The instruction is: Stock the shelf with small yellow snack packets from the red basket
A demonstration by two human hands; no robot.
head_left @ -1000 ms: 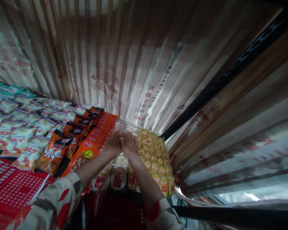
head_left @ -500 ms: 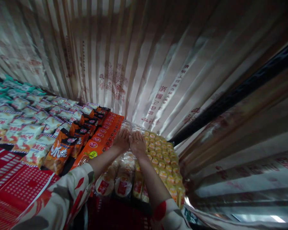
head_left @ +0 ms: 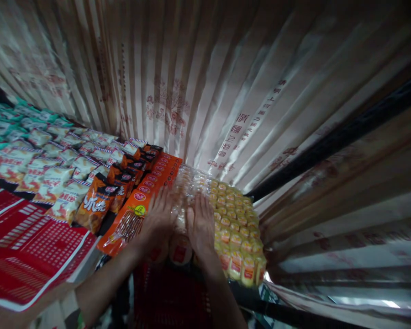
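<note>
My left hand (head_left: 158, 218) lies flat with its fingers stretched forward, over the seam between the orange packets (head_left: 161, 172) and a row of clear-wrapped round snack packs (head_left: 181, 250). Just to its right, my right hand (head_left: 201, 223) also rests flat, along the border between the clear-wrapped packs and the small yellow-wrapped packs (head_left: 238, 219). Neither hand grips anything. The round packs have red labels at their front ends, and my hands and wrists cover part of them.
Orange-and-black snack bags (head_left: 97, 203), pale snack bags (head_left: 60, 196) and green bags (head_left: 0, 119) stand in rows to the left. Red plastic baskets (head_left: 37, 246) are in front. Behind hangs a pleated printed curtain (head_left: 205, 114), with a dark pole (head_left: 329, 146) at the right.
Both hands have drawn back toward me from the far end of the clear-wrapped packs and have moved further apart. The view has shifted slightly.
</note>
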